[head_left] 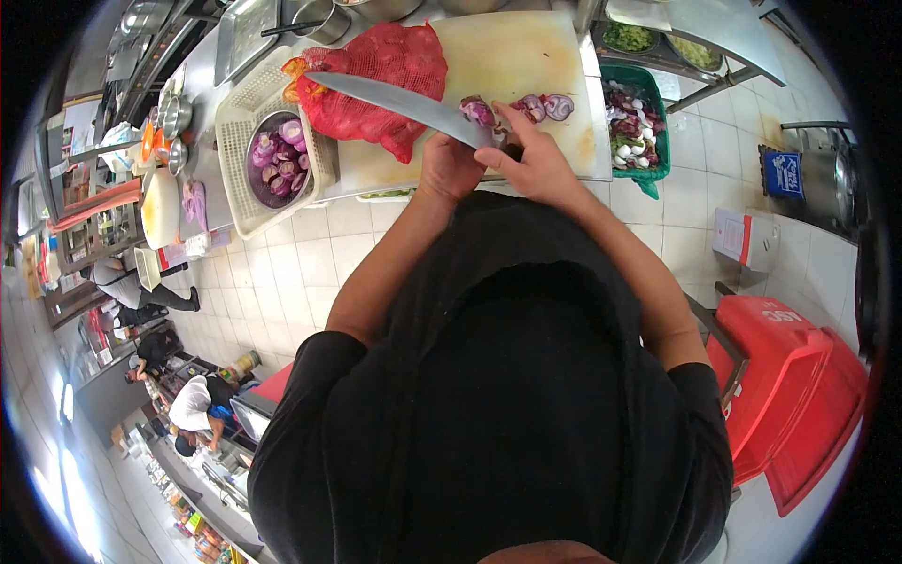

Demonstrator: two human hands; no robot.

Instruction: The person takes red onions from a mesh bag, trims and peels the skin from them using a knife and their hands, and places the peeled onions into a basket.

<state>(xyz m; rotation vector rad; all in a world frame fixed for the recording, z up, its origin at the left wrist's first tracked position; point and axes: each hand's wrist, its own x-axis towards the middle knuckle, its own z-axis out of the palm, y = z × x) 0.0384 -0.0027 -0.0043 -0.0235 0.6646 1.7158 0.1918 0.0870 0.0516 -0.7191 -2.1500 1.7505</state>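
Note:
My right hand (537,162) grips a large chef's knife (385,101) near its dark handle, the thumb against the blade's base. Its blade points left, over the edge of a red mesh sack (376,85) filled with round produce. Close beside it, my left hand (451,169) sits curled below the blade, its fingers mostly hidden. A red onion (477,111) is just beyond my fingers, touching or near the right index finger. More cut red onion pieces (558,107) lie to the right on the cutting board (512,47).
On the left, a cream plastic basket (230,141) holds a metal bowl of red onions (280,158). A green crate (658,103) with onion scraps stands right of the board. A red bin (766,376) is at lower right. Other people (193,409) work at far left.

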